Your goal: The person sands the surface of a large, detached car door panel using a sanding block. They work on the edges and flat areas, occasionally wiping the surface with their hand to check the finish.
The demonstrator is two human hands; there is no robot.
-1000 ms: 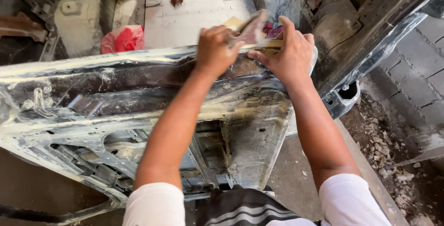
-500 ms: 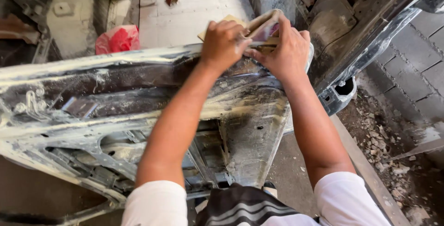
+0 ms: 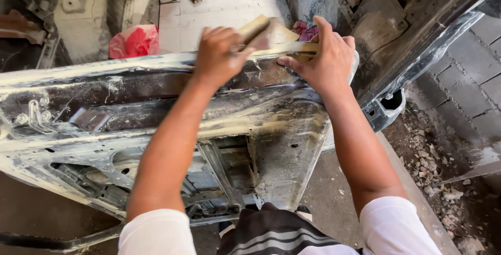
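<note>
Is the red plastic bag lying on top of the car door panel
No, the red bag lies on the floor beyond the door panel, apart from both hands.

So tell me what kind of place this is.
Probably a car body repair workshop: a stripped, filler-smeared car door being rubbed with a sanding block, loose metal panels lying around, and rubble on the ground.
</note>
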